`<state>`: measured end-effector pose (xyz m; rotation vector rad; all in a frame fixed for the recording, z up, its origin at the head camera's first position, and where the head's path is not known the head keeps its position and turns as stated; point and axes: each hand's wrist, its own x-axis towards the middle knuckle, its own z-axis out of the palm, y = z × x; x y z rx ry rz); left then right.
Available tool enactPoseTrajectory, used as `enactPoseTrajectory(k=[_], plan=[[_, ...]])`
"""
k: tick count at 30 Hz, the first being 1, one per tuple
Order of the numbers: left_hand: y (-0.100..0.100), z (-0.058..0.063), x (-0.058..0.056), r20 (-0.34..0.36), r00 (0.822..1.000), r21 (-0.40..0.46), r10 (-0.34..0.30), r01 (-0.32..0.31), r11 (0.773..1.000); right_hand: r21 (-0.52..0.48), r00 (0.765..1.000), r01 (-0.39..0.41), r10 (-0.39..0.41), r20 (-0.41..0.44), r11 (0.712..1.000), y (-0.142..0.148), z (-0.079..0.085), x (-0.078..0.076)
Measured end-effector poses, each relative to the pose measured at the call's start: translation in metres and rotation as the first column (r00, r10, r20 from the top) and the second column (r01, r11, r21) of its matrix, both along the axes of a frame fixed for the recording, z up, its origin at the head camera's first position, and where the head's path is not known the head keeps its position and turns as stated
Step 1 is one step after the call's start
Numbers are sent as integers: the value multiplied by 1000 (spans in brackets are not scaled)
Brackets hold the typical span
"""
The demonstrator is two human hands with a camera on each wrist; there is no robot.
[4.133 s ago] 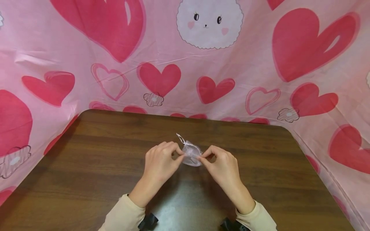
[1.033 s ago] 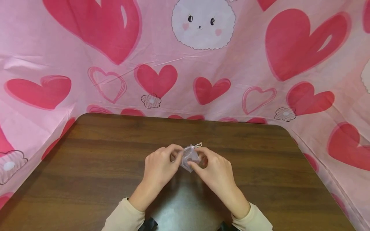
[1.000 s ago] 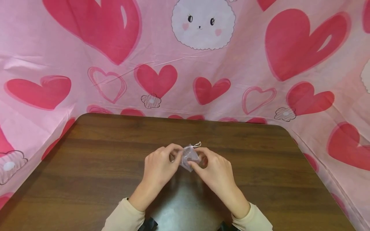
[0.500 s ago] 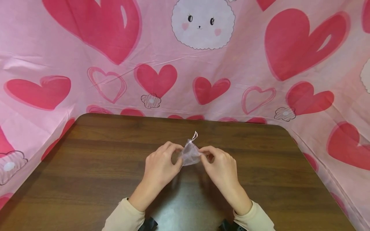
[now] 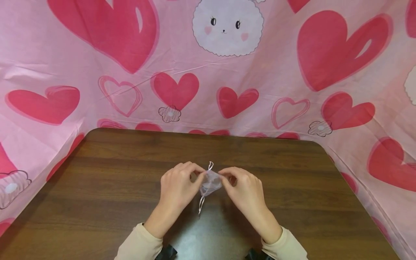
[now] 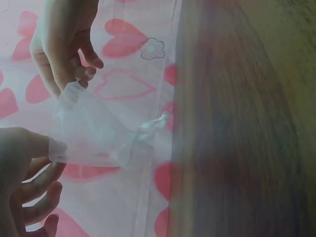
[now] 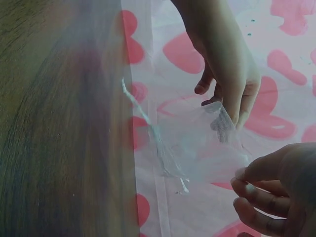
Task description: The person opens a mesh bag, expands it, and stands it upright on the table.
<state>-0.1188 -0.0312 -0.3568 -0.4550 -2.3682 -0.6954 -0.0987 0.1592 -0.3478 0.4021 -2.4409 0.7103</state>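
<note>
A small sheer white drawstring pouch (image 5: 211, 182) is held up between both hands at the middle of the head view. My left hand (image 5: 178, 185) pinches its left side between thumb and forefinger. The right hand (image 5: 246, 186) pinches the opposite edge in the same way. One white cord loop (image 5: 201, 205) hangs toward me, and a second sticks out at the far side. In the left wrist view the pouch (image 6: 91, 131) is spread between the fingertips. From the right wrist view the pouch (image 7: 197, 140) looks see-through; whether anything lies inside I cannot tell.
A dark brown wooden table (image 5: 113, 180) lies under the hands. Pink cloth (image 5: 182, 47) with red hearts hangs along its back and sides. Black wrist straps (image 5: 166, 252) show below the sleeves.
Both hands have kept turning the pouch. Its far cord loop has swung left and lower, and another loop now dangles on the near side. The hands stay at about the same place.
</note>
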Motion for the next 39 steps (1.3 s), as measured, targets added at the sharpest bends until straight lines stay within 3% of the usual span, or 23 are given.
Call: enactPoseTrajectory(k=[7, 14, 19, 27, 33, 39], plan=[[-3, 0, -2, -3, 1000, 21, 29, -29, 999, -1, 998, -62, 61, -26, 998, 1, 0, 0], [-4, 0, -3, 35, 999, 44, 23, -24, 999, -50, 989, -118, 112, -100, 992, 4, 1, -2], [-7, 1, -4, 69, 997, 75, 39, -44, 996, -94, 986, -140, 130, -106, 986, 5, 4, -3], [-9, 8, -5, 140, 990, 142, 33, -53, 988, -166, 992, -116, 122, 26, 979, 10, 5, -6], [-9, 12, -4, 215, 977, 211, 5, -51, 976, -242, 972, -115, 159, 170, 963, 13, 4, -9], [-9, 11, -2, 176, 983, 176, 45, -76, 981, -333, 954, -109, 193, 229, 937, 11, 8, -6]])
